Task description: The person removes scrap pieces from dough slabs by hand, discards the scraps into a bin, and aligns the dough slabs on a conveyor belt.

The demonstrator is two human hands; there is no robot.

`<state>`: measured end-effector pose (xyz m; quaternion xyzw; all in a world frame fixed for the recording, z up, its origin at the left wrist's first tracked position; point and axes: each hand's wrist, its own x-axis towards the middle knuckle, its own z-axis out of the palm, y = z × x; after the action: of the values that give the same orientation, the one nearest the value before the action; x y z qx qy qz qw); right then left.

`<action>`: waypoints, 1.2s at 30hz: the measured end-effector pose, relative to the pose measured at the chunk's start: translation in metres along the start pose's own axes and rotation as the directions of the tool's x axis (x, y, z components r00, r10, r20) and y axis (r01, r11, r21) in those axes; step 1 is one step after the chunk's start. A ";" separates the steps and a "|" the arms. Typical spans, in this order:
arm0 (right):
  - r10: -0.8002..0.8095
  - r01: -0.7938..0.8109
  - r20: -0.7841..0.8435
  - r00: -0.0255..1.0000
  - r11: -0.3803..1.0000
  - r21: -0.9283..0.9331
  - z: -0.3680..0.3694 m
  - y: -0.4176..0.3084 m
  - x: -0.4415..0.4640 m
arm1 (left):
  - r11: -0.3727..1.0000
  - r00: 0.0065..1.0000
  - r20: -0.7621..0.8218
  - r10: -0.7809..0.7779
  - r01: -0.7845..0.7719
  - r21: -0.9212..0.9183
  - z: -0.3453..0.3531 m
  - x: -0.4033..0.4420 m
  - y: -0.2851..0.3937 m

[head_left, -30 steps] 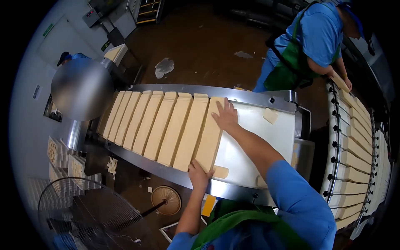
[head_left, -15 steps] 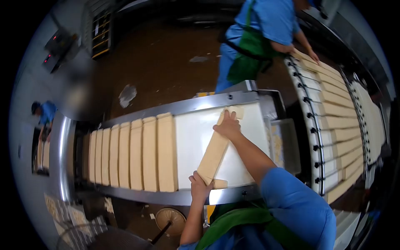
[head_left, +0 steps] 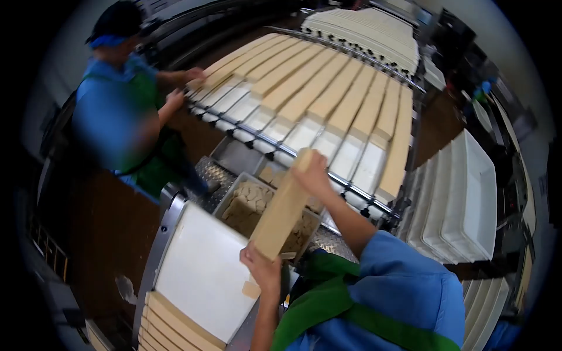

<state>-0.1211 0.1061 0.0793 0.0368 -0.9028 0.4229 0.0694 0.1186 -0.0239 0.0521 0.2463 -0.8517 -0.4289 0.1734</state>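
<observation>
Left hand, right hand gripping smooth, oblong, pale slab.

Matt, dough-like slab amid plastic, metal and cloth.
Beneath the slab, a bin looks plastic, its scraps rough and cracked; left of the slab, the belt is smooth, faintly glossy, edged by a dull metal rail; beyond the slab, a rod of shiny metal; right of it, smooth plastic tubs; below it, apron and shirt of matt cloth.
</observation>
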 end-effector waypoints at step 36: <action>-0.148 0.001 -0.184 0.972 0.782 -0.624 -0.173 0.236 0.156 | 0.888 0.700 0.578 0.419 -0.450 -0.098 0.194 0.022 0.172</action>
<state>-0.2879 0.3888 0.0345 0.0002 -0.9755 0.1016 0.1951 -0.0446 0.1764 0.0834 -0.1011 -0.9070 -0.4087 -0.0070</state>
